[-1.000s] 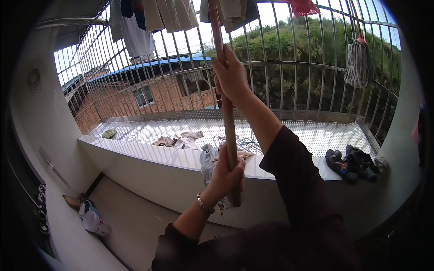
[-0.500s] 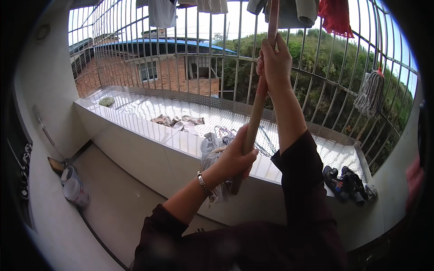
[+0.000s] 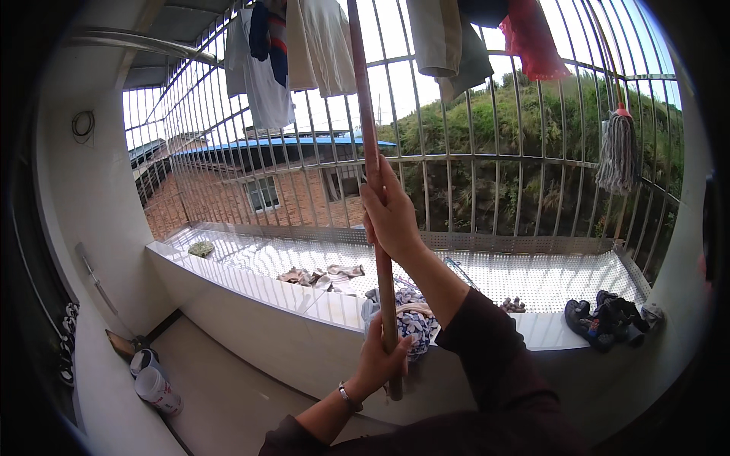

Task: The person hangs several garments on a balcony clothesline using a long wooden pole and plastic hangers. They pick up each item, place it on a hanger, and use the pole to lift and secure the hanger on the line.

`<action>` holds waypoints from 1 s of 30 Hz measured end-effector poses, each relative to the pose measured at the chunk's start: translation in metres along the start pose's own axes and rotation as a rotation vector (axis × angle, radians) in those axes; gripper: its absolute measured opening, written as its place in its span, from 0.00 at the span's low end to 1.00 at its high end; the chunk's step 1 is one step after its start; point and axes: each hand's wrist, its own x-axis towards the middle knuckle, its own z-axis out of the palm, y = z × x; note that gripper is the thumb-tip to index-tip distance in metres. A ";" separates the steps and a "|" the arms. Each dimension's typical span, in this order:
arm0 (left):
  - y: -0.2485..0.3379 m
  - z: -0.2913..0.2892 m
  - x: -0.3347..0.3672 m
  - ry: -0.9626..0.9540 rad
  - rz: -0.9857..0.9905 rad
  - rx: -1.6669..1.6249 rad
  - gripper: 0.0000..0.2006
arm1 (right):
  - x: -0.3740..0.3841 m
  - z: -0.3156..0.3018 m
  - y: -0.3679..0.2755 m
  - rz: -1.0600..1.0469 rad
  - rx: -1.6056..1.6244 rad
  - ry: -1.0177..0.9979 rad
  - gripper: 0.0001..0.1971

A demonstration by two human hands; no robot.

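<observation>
A long wooden pole (image 3: pixel 370 114), reddish on its upper part, stands nearly upright in front of me; its top runs out of view. Low on the pole, near its bottom end, my left hand (image 3: pixel 378 357) is wrapped round it, a metal band on the wrist. My right hand (image 3: pixel 393 213) grips it higher up. Behind the lower part of the pole, a bunched patterned cloth (image 3: pixel 417 323) lies on the ledge. Light trousers (image 3: pixel 321 45) and a white garment (image 3: pixel 268 91) hang above, left of the pole; grey trousers (image 3: pixel 436 38) and a red cloth (image 3: pixel 532 45) hang to its right.
Metal bars (image 3: pixel 471 156) close off the far side. On the white ledge (image 3: pixel 251 281) are small crumpled clothes (image 3: pixel 323 277) and dark shoes (image 3: pixel 604 319). A grey mop (image 3: pixel 617 152) hangs at right. Buckets (image 3: pixel 157 390) and a dustpan (image 3: pixel 122 346) stand at lower left.
My view has tilted up, showing more of the hanging clothes. The pole has become more upright and shifted left, with both hands still on it and lower in view.
</observation>
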 end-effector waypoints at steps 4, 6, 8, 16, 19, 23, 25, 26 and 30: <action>0.028 -0.018 0.007 0.044 0.181 -0.057 0.30 | 0.009 0.031 -0.018 0.066 0.113 -0.101 0.30; 0.040 -0.023 0.004 0.101 0.157 -0.101 0.30 | 0.018 0.047 -0.022 0.052 0.185 -0.145 0.31; 0.042 -0.029 0.001 0.160 0.132 -0.096 0.30 | 0.023 0.061 -0.013 0.019 0.184 -0.153 0.30; 0.041 -0.030 -0.007 0.210 0.100 -0.151 0.28 | 0.021 0.080 0.004 0.088 0.102 -0.149 0.27; 0.043 -0.038 -0.008 0.201 0.078 -0.149 0.28 | 0.022 0.080 0.007 0.104 0.055 -0.123 0.29; 0.043 -0.045 0.004 0.137 0.062 -0.156 0.27 | 0.032 0.066 0.009 0.109 0.019 -0.080 0.22; 0.045 -0.046 0.015 0.085 0.080 -0.159 0.26 | 0.038 0.062 0.007 0.071 0.035 -0.020 0.15; 0.046 -0.044 0.017 0.073 0.061 -0.187 0.26 | 0.039 0.059 0.008 0.078 0.018 -0.023 0.16; 0.055 -0.038 0.030 0.024 0.068 -0.273 0.27 | 0.050 0.051 -0.002 0.108 -0.009 -0.012 0.28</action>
